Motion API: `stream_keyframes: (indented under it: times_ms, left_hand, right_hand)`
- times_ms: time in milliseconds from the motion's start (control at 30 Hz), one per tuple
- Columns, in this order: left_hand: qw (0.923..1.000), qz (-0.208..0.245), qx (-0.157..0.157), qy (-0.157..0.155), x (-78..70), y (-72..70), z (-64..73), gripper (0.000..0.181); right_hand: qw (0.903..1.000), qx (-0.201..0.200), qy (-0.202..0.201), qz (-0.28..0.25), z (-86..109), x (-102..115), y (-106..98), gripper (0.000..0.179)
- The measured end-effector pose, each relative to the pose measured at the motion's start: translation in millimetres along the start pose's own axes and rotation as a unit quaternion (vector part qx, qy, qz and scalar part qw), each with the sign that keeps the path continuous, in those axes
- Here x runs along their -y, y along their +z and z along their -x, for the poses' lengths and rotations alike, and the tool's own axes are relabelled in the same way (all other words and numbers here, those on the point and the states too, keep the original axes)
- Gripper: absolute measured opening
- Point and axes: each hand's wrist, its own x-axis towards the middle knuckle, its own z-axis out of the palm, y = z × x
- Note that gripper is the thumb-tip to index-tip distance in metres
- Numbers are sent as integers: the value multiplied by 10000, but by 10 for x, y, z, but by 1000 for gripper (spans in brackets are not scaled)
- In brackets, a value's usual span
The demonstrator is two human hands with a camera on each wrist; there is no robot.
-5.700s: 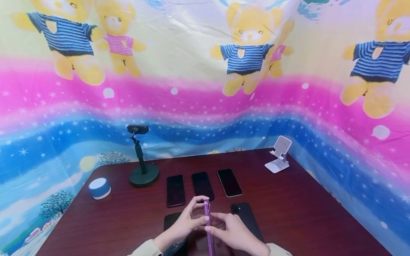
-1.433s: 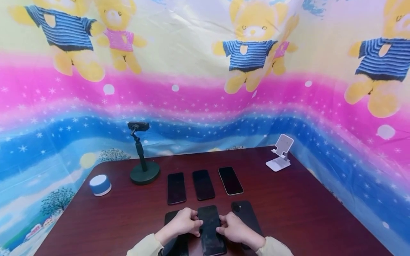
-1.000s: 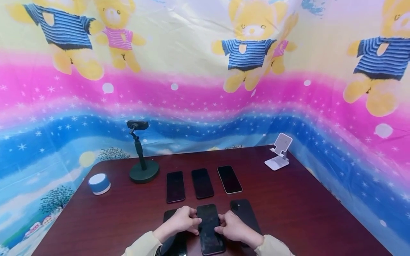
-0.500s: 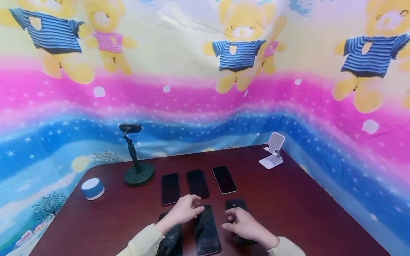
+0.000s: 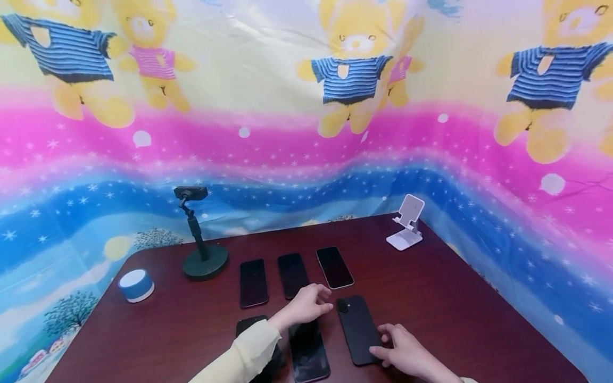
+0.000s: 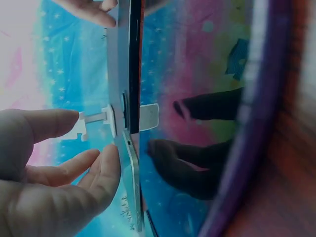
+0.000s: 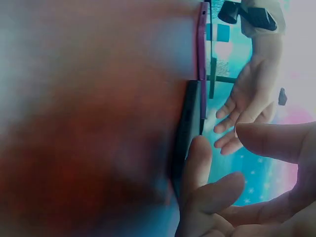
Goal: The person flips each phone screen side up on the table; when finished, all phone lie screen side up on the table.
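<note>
A black phone [image 5: 359, 332] lies face down on the table, its camera at the upper left corner. My right hand [image 5: 404, 351] is at its lower right edge, fingers bent loosely and the thumb apart from them; in the right wrist view the fingertips [image 7: 200, 153] reach the phone's side. My left hand [image 5: 308, 306] hovers, fingers relaxed and holding nothing, above the top end of a purple-edged phone [image 5: 308, 351] that lies screen up. Left of that, another dark phone [image 5: 249, 322] is partly hidden beneath my left sleeve.
Three phones lie screen up in a back row: left [image 5: 254, 284], middle [image 5: 293, 274] and right [image 5: 335, 267]. Behind them stand a dark green phone stand [image 5: 206, 263] and a white folding stand [image 5: 406, 239]. A blue and white cylinder [image 5: 136, 287] sits at far left.
Both hands held the purple-edged phone on edge, then laid it screen up and let go. Since then both have moved right, the right hand to the black phone's right side.
</note>
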Motion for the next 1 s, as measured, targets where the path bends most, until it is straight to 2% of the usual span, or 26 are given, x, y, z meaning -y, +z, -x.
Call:
stream_keyframes:
  times_ms: [167,333,400,500,633,767,900,1000]
  left_hand:
    - [9998,-91,148,55,41,105,-112,24]
    - [9996,-219,190,16,73,158,-162,23]
    - [9996,-210,195,40,80,177,-182,26]
    - [9996,-37,277,90,67,197,-217,34]
    - [9992,-83,372,88,39,202,-232,44]
    - [9986,-317,412,106,36,207,-224,45]
    - [9982,-328,498,64,25,206,-194,41]
    - [9984,-309,459,147,23,220,-182,38]
  right_hand:
    - [9977,226,450,-451,24,-63,4,68]
    - [9886,655,773,-1117,-3,-56,-4,72]
    - [9860,700,834,-1266,-11,-46,-5,72]
    - [9853,629,902,-1307,-14,-34,1,72]
    - [9865,453,949,-1257,-11,-22,22,71]
    - [9869,383,926,-1267,-3,-25,39,70]
    - [9868,370,890,-1299,4,-31,55,69]
    - [9871,355,889,-1282,4,-33,63,68]
